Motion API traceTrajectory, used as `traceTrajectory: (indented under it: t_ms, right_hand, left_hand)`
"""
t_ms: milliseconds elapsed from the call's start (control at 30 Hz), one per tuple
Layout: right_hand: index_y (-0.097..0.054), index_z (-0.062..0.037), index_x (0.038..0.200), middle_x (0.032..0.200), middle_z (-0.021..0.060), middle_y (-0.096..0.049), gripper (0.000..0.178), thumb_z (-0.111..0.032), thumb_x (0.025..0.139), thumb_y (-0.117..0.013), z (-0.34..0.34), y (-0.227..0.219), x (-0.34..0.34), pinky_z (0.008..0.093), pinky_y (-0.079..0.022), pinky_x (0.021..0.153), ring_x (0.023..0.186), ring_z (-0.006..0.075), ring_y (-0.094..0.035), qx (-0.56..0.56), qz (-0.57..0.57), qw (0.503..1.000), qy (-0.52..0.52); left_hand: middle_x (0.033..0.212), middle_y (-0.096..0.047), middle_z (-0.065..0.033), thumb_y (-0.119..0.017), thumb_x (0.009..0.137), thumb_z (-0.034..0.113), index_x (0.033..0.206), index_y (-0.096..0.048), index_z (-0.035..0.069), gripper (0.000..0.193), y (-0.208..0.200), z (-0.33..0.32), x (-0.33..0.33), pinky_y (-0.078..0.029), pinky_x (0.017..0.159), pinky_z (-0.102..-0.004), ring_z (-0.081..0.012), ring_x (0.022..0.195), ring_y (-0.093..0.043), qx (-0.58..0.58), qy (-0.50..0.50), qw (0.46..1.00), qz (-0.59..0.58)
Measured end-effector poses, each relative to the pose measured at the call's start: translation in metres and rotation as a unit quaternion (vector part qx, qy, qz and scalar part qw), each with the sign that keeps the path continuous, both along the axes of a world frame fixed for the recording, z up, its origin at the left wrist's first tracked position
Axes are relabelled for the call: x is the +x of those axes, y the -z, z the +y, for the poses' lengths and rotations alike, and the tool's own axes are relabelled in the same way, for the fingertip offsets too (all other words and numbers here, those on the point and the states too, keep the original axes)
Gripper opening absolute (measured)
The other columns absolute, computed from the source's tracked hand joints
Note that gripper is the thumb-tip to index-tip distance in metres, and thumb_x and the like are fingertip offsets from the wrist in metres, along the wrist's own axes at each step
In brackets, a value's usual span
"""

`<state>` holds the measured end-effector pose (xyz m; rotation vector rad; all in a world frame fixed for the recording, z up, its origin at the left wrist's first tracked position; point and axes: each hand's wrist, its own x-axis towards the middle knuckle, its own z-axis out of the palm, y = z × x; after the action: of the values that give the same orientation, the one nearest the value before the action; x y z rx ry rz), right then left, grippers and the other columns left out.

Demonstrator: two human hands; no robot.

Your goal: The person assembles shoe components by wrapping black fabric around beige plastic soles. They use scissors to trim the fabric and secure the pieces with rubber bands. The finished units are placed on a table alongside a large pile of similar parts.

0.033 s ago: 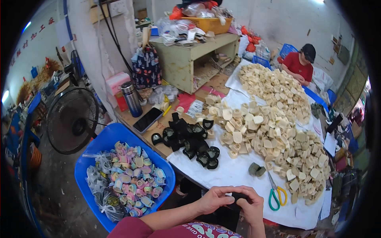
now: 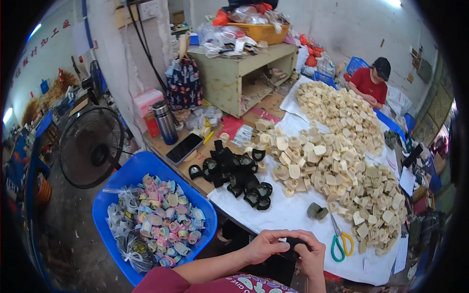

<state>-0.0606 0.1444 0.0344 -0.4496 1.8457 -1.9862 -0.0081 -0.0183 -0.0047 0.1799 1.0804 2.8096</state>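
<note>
Close to my body, at the table's front edge, both hands hold one small black cup-shaped piece (image 2: pixel 292 242), mostly covered by my fingers. My left hand (image 2: pixel 267 246) pinches it from the left, while my right hand (image 2: pixel 311 254) curls round its right side. Just to the right lie scissors (image 2: pixel 338 239) with one green and one yellow handle. Two dark green pieces (image 2: pixel 316 211) sit beyond my hands on the white cloth (image 2: pixel 288 215). Farther left is a heap of similar black pieces (image 2: pixel 234 168).
A large heap of cream pieces (image 2: pixel 337 161) covers the table's right and far parts. At left stands a blue tub (image 2: pixel 207 215) with pastel pieces and knotted bags. A phone (image 2: pixel 184 148), a steel flask (image 2: pixel 165 123) and a fan (image 2: pixel 90 146) are behind it. Another person (image 2: pixel 367 90) sits far right.
The whole view has shifted very slightly. My hands keep the same grip on the black piece.
</note>
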Motion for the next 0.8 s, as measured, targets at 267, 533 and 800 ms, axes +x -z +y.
traceTrajectory:
  t_ms: [267, 533, 800]
  right_hand:
    - [-0.053, 0.0019, 0.127, 0.107, 0.0082, -0.062, 0.054, 0.003, 0.075, -0.067, -0.013, -0.003, -0.004, 0.0217, -0.049, 0.074, 0.088, 0.0134, -0.060, 0.094, 0.047, 0.994, -0.010]
    - [-0.049, 0.0053, 0.129, 0.116, 0.0106, -0.059, 0.041, -0.015, 0.093, -0.052, -0.032, 0.012, -0.012, 0.0296, -0.042, 0.093, 0.104, 0.0166, -0.055, -0.035, 0.079, 0.992, 0.087]
    - [-0.054, 0.0028, 0.113, 0.118, 0.0120, -0.055, 0.037, -0.026, 0.096, -0.038, -0.057, 0.020, -0.010, 0.0336, -0.042, 0.094, 0.107, 0.0194, -0.053, -0.173, -0.094, 0.976, 0.092]
  left_hand:
    - [0.118, -0.049, -0.0059, -0.055, 0.092, 0.005, 0.120, -0.062, 0.004, 0.029, -0.004, -0.011, -0.010, -0.037, 0.096, -0.0261, -0.0151, 0.108, -0.050, -0.338, -0.147, 0.918, 0.145]
    - [0.135, -0.044, -0.0100, -0.057, 0.092, 0.004, 0.141, -0.037, 0.003, 0.053, 0.011, 0.017, -0.014, -0.042, 0.098, -0.0284, -0.0168, 0.117, -0.052, -0.208, -0.164, 0.963, 0.043]
    - [0.126, -0.050, -0.0140, -0.061, 0.088, 0.008, 0.140, -0.040, 0.003, 0.057, -0.011, 0.014, -0.012, -0.040, 0.098, -0.0316, -0.0230, 0.114, -0.051, -0.408, -0.271, 0.856, 0.167]
